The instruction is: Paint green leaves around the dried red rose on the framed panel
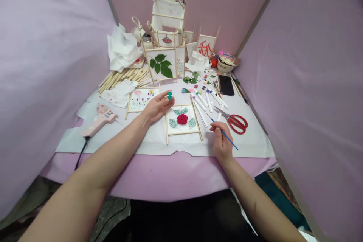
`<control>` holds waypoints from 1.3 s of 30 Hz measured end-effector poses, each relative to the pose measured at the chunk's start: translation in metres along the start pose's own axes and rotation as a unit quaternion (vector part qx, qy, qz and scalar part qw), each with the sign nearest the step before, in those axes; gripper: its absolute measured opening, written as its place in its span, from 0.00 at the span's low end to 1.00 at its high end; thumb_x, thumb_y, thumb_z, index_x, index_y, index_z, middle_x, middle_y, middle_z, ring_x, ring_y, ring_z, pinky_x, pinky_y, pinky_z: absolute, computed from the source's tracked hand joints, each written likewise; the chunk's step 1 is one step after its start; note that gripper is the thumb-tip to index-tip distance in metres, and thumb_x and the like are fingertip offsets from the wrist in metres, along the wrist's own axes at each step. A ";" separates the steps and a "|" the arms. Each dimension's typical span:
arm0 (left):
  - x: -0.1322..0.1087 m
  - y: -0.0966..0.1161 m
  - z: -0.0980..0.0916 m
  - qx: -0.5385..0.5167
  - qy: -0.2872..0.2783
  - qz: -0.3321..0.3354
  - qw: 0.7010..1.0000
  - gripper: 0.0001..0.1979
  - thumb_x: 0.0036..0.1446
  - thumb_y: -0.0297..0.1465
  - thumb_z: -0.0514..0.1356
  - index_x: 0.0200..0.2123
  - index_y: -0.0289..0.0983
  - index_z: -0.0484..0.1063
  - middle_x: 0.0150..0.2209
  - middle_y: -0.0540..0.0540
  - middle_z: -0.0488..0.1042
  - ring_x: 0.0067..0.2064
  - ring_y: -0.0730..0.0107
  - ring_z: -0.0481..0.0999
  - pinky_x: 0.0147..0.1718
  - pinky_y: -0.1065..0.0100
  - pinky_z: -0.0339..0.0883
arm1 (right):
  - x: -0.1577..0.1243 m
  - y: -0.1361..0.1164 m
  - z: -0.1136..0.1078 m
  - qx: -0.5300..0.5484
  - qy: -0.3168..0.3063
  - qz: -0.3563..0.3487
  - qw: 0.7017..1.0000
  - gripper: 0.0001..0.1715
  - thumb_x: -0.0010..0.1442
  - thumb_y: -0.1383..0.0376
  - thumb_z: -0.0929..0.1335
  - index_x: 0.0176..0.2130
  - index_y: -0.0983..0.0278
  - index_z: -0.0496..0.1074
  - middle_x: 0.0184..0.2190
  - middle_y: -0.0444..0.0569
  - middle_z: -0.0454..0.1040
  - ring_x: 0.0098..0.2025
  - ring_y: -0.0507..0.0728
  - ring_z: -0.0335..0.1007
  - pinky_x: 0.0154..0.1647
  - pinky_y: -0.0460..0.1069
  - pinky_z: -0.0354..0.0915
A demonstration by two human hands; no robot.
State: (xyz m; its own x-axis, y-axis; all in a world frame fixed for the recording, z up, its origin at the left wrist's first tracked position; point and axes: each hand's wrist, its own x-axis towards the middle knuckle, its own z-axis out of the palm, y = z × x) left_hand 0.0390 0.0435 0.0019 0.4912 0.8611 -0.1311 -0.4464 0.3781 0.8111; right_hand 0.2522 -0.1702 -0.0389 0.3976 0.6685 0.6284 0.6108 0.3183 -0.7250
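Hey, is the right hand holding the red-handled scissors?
No, the right hand holds a thin blue paintbrush; the red-handled scissors lie beside it.

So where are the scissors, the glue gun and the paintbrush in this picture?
Scissors (237, 124), head view, on the red handles.
Glue gun (101, 118), head view, on the pink body.
Paintbrush (230, 142), head view, on the blue handle.

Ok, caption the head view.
Left hand holds a teal piece; right hand holds a blue paintbrush beside a rose panel.
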 end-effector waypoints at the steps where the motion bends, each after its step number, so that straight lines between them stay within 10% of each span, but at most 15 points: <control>1: 0.001 0.001 0.000 0.000 0.004 0.009 1.000 0.22 0.45 0.23 0.77 0.45 0.37 0.80 0.35 0.47 0.83 0.40 0.70 0.82 0.56 0.61 0.72 | 0.000 0.002 0.001 0.004 -0.001 0.017 1.000 0.14 0.74 0.62 0.60 0.48 0.61 0.74 0.38 0.49 0.75 0.40 0.57 0.75 0.44 0.56 0.72; 12: -0.022 0.038 0.011 0.033 0.025 0.065 0.997 0.21 0.44 0.23 0.77 0.43 0.39 0.81 0.36 0.50 0.83 0.41 0.73 0.81 0.56 0.65 0.72 | 0.001 -0.001 -0.003 0.044 0.003 0.084 0.995 0.15 0.73 0.58 0.61 0.46 0.61 0.74 0.42 0.49 0.77 0.39 0.56 0.75 0.44 0.54 0.73; 23: -0.093 -0.001 0.004 0.088 0.068 0.069 0.991 0.25 0.42 0.25 0.78 0.46 0.44 0.85 0.34 0.52 0.81 0.42 0.70 0.83 0.59 0.61 0.70 | 0.011 -0.019 -0.013 0.071 0.026 0.094 0.993 0.14 0.72 0.59 0.63 0.47 0.61 0.77 0.37 0.49 0.82 0.38 0.56 0.78 0.38 0.53 0.74; 30: -0.090 -0.001 0.010 0.111 0.067 0.039 0.991 0.25 0.44 0.25 0.76 0.48 0.45 0.85 0.35 0.51 0.80 0.43 0.65 0.83 0.55 0.60 0.72 | 0.046 -0.052 0.001 0.139 0.032 0.060 0.988 0.12 0.73 0.60 0.64 0.43 0.61 0.77 0.30 0.46 0.79 0.30 0.54 0.78 0.32 0.51 0.75; 39: -0.091 -0.025 0.023 0.079 0.138 0.039 0.987 0.25 0.46 0.26 0.76 0.49 0.50 0.84 0.36 0.51 0.81 0.45 0.67 0.82 0.49 0.66 0.73 | 0.066 -0.056 0.033 0.169 0.197 -0.030 0.965 0.13 0.73 0.62 0.64 0.38 0.60 0.75 0.23 0.42 0.69 0.21 0.52 0.66 0.22 0.51 0.63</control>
State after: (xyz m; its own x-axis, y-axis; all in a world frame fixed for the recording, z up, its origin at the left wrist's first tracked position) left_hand 0.0228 -0.0519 0.0066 0.2282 0.9535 -0.1967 -0.3415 0.2676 0.9010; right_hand 0.2221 -0.1217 0.0339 0.6385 0.3560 0.6823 0.4085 0.5946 -0.6925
